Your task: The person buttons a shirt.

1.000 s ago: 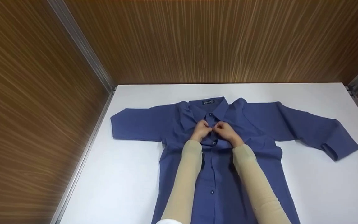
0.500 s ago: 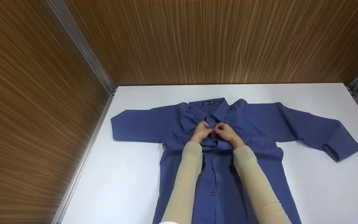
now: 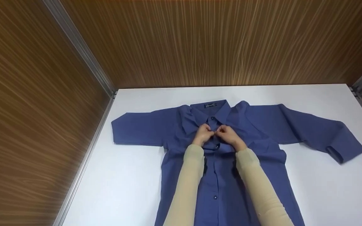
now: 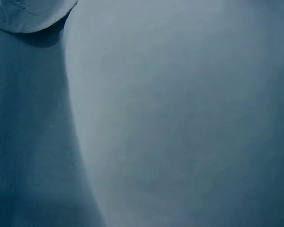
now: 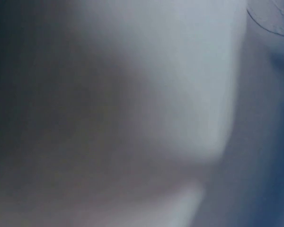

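Observation:
A blue long-sleeved shirt (image 3: 187, 169) lies face up, its collar (image 3: 223, 113) toward the back wall. In the head view my left hand (image 3: 203, 134) and right hand (image 3: 229, 135) meet at the front placket just below the collar, thumbs and fingertips pinching the cloth there. The pinched spot is hidden behind the fingers. One dark button (image 3: 212, 118) shows above the hands, another button (image 3: 217, 146) right below them, and a lower button (image 3: 215, 197) farther down. Blurred shapes fill most of both wrist views, with shirt cloth (image 4: 33, 118) along the left wrist view's edge.
The shirt spreads over a white table (image 3: 121, 182). One sleeve (image 3: 137, 128) is folded short at the left; the other sleeve (image 3: 319, 131) reaches out to the right with its cuff bent down. Wood-grain panels (image 3: 200, 44) with metal edge strips stand behind and beside the table.
Both hands stay at the same spot on the placket, with only slight finger movement. The whole scene has shifted slightly downward in the head view.

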A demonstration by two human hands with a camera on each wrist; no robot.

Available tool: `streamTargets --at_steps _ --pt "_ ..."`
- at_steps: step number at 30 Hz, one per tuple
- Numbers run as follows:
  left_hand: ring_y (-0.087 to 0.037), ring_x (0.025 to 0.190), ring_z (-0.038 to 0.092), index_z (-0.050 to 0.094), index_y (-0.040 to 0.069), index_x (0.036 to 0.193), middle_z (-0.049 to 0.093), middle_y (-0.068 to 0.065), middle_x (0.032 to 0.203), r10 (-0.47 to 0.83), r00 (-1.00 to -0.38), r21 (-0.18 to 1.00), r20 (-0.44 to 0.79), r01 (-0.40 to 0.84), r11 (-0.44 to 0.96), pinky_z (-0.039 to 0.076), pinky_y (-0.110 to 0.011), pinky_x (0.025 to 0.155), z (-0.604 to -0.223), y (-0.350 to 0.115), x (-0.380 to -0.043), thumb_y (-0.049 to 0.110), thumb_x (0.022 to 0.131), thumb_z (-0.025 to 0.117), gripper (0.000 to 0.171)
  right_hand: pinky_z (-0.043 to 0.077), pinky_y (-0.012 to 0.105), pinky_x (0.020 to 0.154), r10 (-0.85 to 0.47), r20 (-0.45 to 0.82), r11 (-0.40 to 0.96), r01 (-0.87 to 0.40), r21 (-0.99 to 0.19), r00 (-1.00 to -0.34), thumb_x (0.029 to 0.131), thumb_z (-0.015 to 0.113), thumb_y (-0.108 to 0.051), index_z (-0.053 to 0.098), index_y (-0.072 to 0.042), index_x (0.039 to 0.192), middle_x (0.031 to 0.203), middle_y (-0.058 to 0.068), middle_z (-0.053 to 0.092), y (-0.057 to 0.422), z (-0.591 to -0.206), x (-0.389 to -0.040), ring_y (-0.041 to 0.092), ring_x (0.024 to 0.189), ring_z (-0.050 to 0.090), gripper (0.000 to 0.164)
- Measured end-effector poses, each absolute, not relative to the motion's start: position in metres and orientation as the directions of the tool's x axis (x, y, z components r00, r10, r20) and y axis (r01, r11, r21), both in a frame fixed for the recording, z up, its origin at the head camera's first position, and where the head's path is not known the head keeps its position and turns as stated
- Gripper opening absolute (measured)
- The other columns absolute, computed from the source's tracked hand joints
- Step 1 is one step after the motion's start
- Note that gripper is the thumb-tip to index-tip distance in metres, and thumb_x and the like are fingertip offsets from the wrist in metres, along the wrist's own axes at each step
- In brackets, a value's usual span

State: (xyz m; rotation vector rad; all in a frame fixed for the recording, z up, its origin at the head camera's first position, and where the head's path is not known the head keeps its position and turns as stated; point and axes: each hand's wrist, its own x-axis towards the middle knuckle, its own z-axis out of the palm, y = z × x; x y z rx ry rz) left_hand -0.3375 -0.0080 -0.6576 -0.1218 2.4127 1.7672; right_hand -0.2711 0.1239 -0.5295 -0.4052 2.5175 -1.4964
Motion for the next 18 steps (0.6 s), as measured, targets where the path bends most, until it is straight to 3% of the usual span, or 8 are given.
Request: streamTargets --at_steps 7,9,13,18 --pt "-0.013 0.043 0.035 0.043 0.009 0.076 0.041 -0.002 0.061 0.025 -0.982 0.939 -0.185 -0.169 0.3 0.03 -0.027 0.038 -0.685 -0.007 -0.353 -0.004 0.071 0.059 0.021 0.036 0.026 0.06 -0.314 -0.014 0.436 -0.132 -0.89 -0.949 0.083 0.054 -0.004 0.054 0.003 0.078 0.068 0.001 0.049 0.128 -0.542 -0.277 0.01 0.06 0.043 0.008" --pt "-0.012 0.041 0.034 0.04 0.01 0.074 0.04 -0.002 0.06 0.02 -0.988 0.939 -0.154 -0.14 0.314 0.028 -0.027 0.037 -0.661 -0.006 -0.338 -0.006 0.071 0.055 0.022 0.036 0.025 0.06 -0.316 -0.01 0.438 -0.136 -0.889 -0.949 0.083 0.054 -0.004 0.054 0.002 0.077 0.068 0.001 0.049 0.128 -0.542 -0.276 0.01 0.06 0.043 0.008" --pt "-0.014 0.044 0.033 0.041 0.01 0.076 0.038 -0.003 0.062 0.023 -0.99 0.938 -0.138 -0.123 0.323 0.027 -0.028 0.04 -0.649 -0.006 -0.329 -0.005 0.074 0.056 0.021 0.035 0.025 0.059 -0.325 -0.001 0.43 -0.147 -0.891 -0.946 0.082 0.054 -0.003 0.054 0.003 0.076 0.067 0.0 0.048 0.128 -0.541 -0.275 0.011 0.06 0.043 0.008" --pt "-0.015 0.048 0.032 0.046 0.009 0.081 0.039 -0.003 0.065 0.039 -0.985 0.941 -0.169 -0.149 0.302 0.028 -0.03 0.045 -0.664 -0.007 -0.341 -0.001 0.075 0.062 0.02 0.034 0.025 0.057 -0.324 0.006 0.437 -0.155 -0.886 -0.946 0.082 0.054 -0.003 0.054 0.002 0.075 0.065 -0.001 0.046 0.127 -0.539 -0.275 0.011 0.058 0.042 0.009"
